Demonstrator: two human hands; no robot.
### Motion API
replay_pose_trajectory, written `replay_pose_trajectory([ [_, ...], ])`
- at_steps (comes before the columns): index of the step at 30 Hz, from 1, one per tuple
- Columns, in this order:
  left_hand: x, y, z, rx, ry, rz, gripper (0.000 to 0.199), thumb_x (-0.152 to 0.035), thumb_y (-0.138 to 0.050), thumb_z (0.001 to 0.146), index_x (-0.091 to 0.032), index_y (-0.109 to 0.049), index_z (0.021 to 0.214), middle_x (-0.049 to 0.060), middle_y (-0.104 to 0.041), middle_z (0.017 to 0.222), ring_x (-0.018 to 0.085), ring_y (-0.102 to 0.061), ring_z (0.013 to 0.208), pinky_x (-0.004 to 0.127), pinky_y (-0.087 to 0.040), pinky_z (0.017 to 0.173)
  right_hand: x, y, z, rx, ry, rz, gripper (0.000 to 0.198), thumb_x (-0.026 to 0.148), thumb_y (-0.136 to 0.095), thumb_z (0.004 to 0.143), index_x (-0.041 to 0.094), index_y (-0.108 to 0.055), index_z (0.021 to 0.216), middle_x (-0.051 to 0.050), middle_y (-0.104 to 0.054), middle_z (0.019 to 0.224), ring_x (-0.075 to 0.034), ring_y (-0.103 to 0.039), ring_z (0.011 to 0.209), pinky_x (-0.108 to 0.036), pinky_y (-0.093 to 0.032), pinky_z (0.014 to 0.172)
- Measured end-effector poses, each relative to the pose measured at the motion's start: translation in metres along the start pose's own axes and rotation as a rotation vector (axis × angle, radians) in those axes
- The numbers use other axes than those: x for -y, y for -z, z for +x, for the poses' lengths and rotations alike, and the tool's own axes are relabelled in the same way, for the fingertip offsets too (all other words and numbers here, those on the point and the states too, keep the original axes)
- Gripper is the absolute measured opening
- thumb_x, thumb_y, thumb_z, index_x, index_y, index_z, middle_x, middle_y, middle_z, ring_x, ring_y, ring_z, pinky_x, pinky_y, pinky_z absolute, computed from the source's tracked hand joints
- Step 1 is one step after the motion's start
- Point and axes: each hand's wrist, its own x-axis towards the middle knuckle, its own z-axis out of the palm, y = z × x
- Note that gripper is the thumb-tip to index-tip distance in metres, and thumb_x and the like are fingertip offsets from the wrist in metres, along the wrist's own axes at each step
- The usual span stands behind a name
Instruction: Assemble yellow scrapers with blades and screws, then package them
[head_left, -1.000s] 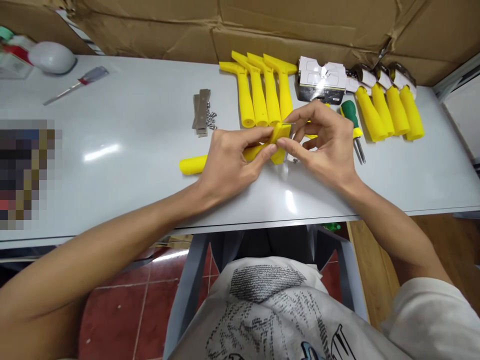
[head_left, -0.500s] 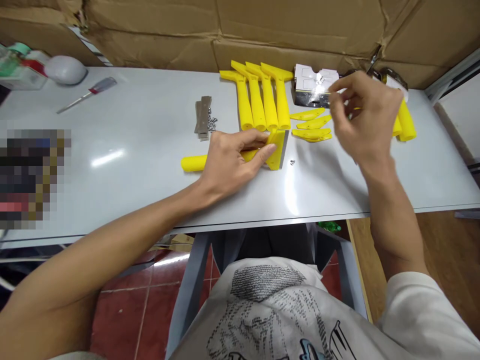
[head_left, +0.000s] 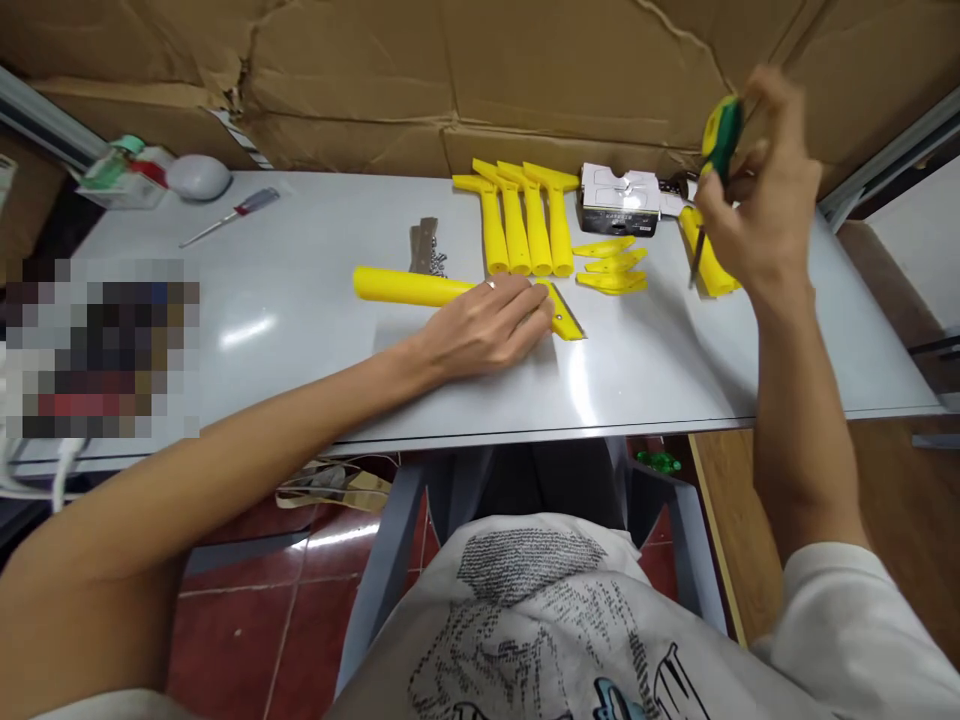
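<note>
My left hand (head_left: 491, 325) is wrapped around a yellow scraper (head_left: 409, 287) at the front middle of the table. Its handle points left, and a blade edge shows along its head at the right. A small screw (head_left: 559, 317) sits in that head. Raised at the right, my right hand (head_left: 780, 200) grips a green-and-yellow screwdriver (head_left: 724, 140), its shaft pointing down. Behind my left hand, several yellow scraper handles (head_left: 517, 220) lie in a row. Yellow clamp pieces (head_left: 611, 265) rest to their right. Flat metal blades (head_left: 425, 245) and loose screws (head_left: 439, 264) are on the left.
A white-and-black box (head_left: 619, 200) stands at the back, with more yellow handles (head_left: 705, 255) to its right. A clear-handled screwdriver (head_left: 232, 215) and a white rounded object (head_left: 199, 177) lie at the back left. Cardboard (head_left: 345, 80) lines the table's rear edge.
My right hand has risen and now holds the green-and-yellow screwdriver. My left hand has turned over the scraper, palm down. The loose screw no longer shows on the table beside the head.
</note>
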Motion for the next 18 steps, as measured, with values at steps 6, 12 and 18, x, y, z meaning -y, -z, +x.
replay_pose_trajectory([
  [6, 0.023, -0.016, 0.005, 0.112, -0.015, -0.004, 0.032, -0.026, -0.053, 0.122, -0.023, -0.084, 0.126, 0.019, -0.087, 0.117, 0.039, -0.085, 0.106, 0.062, -0.074, 0.089, 0.064, -0.015, -0.011, -0.113, 0.121, 0.716, 0.072, 0.052, -0.076, 0.116, 0.021, -0.052, 0.176, -0.014, -0.034, 0.203, -0.019, -0.073, 0.110, -0.038, -0.074, 0.104],
  [12, 0.024, -0.014, -0.005, 0.069, -0.035, 0.106, 0.027, -0.026, -0.059, 0.120, -0.023, -0.083, 0.133, 0.017, -0.088, 0.122, 0.037, -0.087, 0.103, 0.055, -0.073, 0.081, 0.060, -0.057, -0.051, -0.100, 0.105, 0.456, 0.076, 0.082, -0.044, 0.123, 0.036, -0.037, 0.184, -0.007, -0.035, 0.203, -0.024, -0.080, 0.133, -0.031, -0.078, 0.097],
  [18, 0.028, -0.009, -0.006, 0.026, -0.228, 0.202, 0.025, -0.025, -0.060, 0.124, -0.014, -0.081, 0.132, 0.018, -0.085, 0.117, 0.035, -0.085, 0.097, 0.050, -0.071, 0.073, 0.055, -0.063, -0.049, -0.065, 0.123, 0.713, 0.087, 0.095, -0.071, 0.108, 0.041, -0.047, 0.172, 0.004, -0.048, 0.193, -0.026, -0.074, 0.155, -0.024, -0.080, 0.089],
])
